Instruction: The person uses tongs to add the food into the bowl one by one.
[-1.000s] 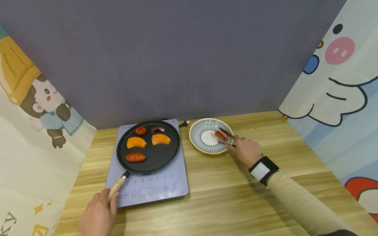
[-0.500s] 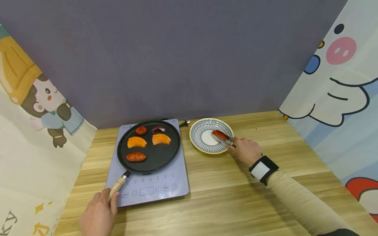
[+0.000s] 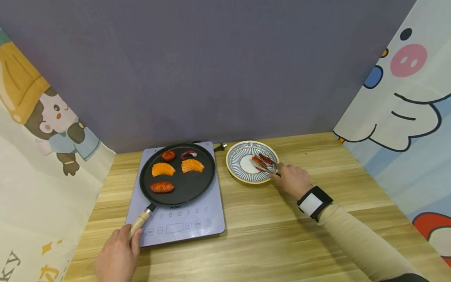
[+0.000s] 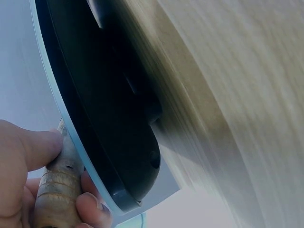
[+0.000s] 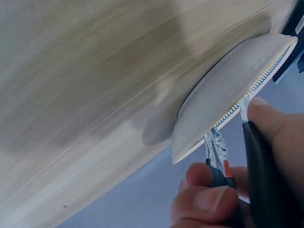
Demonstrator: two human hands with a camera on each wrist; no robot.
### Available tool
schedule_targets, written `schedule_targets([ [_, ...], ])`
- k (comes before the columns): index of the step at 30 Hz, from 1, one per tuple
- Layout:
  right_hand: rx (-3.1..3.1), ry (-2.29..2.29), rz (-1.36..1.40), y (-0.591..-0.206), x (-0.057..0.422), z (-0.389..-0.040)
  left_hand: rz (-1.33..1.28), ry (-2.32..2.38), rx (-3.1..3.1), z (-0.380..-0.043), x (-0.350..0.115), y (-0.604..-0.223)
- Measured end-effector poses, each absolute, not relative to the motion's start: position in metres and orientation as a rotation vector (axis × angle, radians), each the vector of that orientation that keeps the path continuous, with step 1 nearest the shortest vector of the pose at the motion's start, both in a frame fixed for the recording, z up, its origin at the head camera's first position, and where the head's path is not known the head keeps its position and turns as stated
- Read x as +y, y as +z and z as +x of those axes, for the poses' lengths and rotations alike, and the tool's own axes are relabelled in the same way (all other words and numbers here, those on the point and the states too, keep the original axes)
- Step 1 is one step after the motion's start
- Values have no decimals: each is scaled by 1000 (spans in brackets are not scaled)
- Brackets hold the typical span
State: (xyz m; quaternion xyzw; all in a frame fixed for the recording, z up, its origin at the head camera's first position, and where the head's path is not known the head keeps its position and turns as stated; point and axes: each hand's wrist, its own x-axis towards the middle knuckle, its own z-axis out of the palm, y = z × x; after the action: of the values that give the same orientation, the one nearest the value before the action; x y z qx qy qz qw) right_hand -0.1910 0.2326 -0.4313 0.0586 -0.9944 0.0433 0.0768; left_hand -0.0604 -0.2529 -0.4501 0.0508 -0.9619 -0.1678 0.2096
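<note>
My left hand grips the wooden handle of a black frying pan; the left wrist view shows its thumb along the handle. Within the pan lie two orange salmon slices, a reddish-brown oblong piece, a small red round piece and an octopus tentacle. My right hand holds metal tongs with black handles, their arms spread apart over a patterned plate. A red piece of food lies on the plate between the tips.
The pan sits on a pale induction cooktop with touch buttons along its front. A black plug lies between cooktop and plate. Behind the wooden table rises a grey panel; cartoon-printed curtains flank both sides.
The tongs closed on the red piece half a second ago and now stand apart again. The piece lies slightly farther left on the plate than a second ago. My left hand stays on the handle.
</note>
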Motion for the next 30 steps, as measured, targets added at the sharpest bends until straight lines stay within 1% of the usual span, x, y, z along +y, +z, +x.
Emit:
schedule_targets([
  [5,-2988,134,165,-434,233,-187,140,-461,-2673,-61,-253,-449],
  [12,-2935,97,223,-442,232,-190,134,-467,-2676,-60,-253,-449],
  [21,-2917,123,271,-442,225,-193,140,-478,-2678,-59,-254,-450],
  [30,-2863,119,283,-445,227,-189,139,-477,-2673,-60,-254,-452],
])
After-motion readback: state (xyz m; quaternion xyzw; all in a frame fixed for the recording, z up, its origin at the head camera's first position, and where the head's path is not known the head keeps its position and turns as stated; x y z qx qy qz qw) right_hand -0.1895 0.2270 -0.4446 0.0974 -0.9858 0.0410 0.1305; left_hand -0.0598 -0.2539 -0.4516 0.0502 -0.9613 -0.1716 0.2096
